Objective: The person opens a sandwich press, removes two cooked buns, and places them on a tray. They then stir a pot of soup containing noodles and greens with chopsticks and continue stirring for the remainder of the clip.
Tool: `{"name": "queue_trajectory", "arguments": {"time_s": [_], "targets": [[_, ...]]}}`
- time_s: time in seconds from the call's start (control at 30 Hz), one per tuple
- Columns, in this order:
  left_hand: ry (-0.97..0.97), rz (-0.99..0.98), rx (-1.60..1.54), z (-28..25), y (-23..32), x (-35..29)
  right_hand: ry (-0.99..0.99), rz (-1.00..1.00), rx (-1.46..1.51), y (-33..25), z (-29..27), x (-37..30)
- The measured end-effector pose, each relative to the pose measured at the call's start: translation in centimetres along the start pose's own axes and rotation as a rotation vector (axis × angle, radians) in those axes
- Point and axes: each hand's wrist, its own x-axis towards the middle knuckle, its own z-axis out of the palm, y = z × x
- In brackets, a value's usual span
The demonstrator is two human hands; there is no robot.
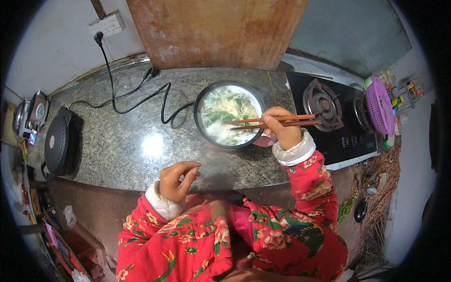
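Observation:
My right hand [283, 128] is closed round a pair of brown wooden chopsticks [296, 120]. Their tips reach into an electric cooking pot [199, 123] with a dark rim, in the middle of the counter. Inside the pot, pale noodles with green leaves [225, 110] lie in whitish, foamy liquid. A pinkish handle [264, 140] sticks out from the pot below my right hand. Near the counter's front edge my left hand [178, 180] hovers with its fingers loosely curled, nothing visible in them, apart from the pot.
A black power cord [136, 107] winds across the granite counter [117, 155]. A round black appliance [60, 141] stands at the left. On the right is a black gas stove [338, 136] with a purple basket [379, 107] beside its far burner. A wooden board [216, 35] leans against the wall.

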Motion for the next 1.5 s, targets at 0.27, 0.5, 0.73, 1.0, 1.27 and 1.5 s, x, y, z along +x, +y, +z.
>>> {"name": "queue_trajectory", "arguments": {"time_s": [0.27,0.5,0.73,1.0,1.27,1.5], "targets": [[0.006,-0.003,0.007,0.1,-0.2,0.0,0.098,-0.024,-0.032,0.2,-1.9,0.9],[0.002,0.043,0.028,0.0,-0.4,-0.1,0.255,-0.144,0.120,-1.8,-3.7,2.3],[0.015,0.041,0.018,0.0,-0.7,-0.4,0.169,-0.179,-0.135,-1.4,-1.8,5.6],[0.031,-0.016,0.003,-0.3,-0.6,-0.7,-0.108,-0.177,-0.043,-0.4,1.0,5.5],[0.035,-0.003,-0.007,-0.2,-0.5,-0.3,-0.089,-0.076,0.027,-2.3,-0.2,1.7],[-0.054,-0.133,0.051,0.7,-2.4,-0.5,-0.023,-0.163,0.003,-3.4,-1.2,-0.3]]}}
